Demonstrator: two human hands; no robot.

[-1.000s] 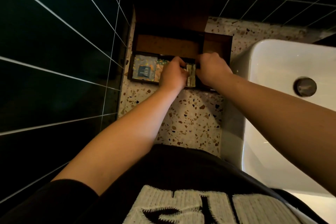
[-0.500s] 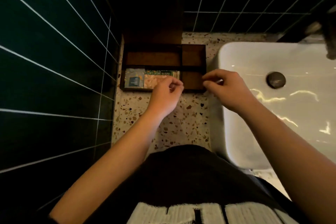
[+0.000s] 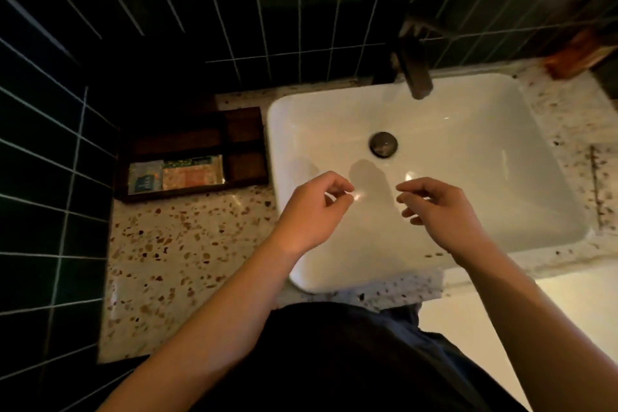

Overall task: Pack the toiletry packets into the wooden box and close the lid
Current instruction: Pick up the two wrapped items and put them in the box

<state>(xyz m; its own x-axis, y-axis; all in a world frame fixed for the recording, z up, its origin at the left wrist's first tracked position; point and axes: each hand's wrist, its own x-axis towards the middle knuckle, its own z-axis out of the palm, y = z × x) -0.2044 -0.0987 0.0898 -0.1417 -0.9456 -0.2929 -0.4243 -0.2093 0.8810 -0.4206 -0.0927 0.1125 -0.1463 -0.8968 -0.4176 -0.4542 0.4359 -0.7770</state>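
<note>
— Over the sink (image 3: 551, 211), what can't you make out?

— Quite a bit. Motion blur smears everything. The wooden box (image 3: 187, 192) sits in the dim corner on the counter's left, and its raised lid is lost against the dark tiled wall (image 3: 50, 144); I can't trace its edge. Print on the packets (image 3: 175, 174) is unreadable. A reddish object (image 3: 582, 57) at the far right corner is too smeared to name.

— And the box itself?

— Dark wood, rectangular, split by dividers into compartments. The packets lie flat in the near left one, a bluish one beside an orange-patterned one. The other compartments look like bare brown wood.

— The hands?

— Both hang above the white basin, well away from the box. The left hand (image 3: 311, 211) has its fingers loosely curled, thumb and forefinger almost meeting, nothing between them that I can see. The right hand (image 3: 438, 211) is half open, fingers bent, also empty.

— Surroundings?

— Speckled terrazzo counter (image 3: 174, 261), a glossy square basin with a round metal drain (image 3: 383, 144), and a dark tap (image 3: 414, 73) above it. Nothing blocks the box.
</note>
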